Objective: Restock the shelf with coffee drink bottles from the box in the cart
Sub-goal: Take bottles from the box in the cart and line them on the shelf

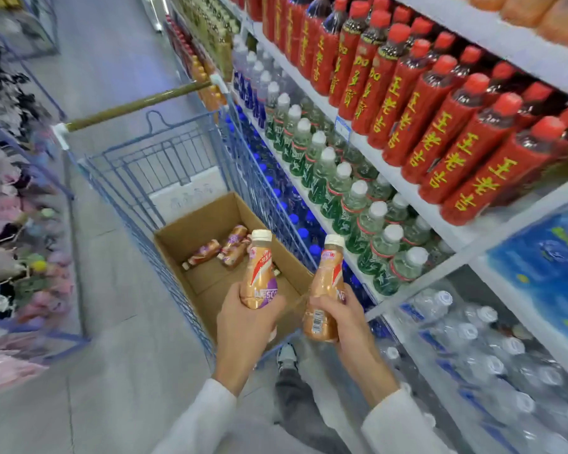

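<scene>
My left hand (pixel 246 319) grips a tan coffee drink bottle (pixel 259 270) with a white cap, held upright above the box. My right hand (pixel 340 314) grips a second coffee bottle (pixel 325 290), also upright, just right of the first. Below them an open cardboard box (pixel 210 224) sits in the blue wire cart (pixel 164 165). Several more coffee bottles (pixel 233 247) lie on their sides on the box floor.
The shelf on the right holds red tea bottles (pixel 440 126) above, green-labelled bottles (pixel 341 191) in the middle and wrapped water packs (pixel 473 339) at the bottom. The cart's handle (pixel 138 104) points up the aisle. Racks of goods (pixel 14 224) line the left. My shoe (pixel 287 355) stands behind the cart.
</scene>
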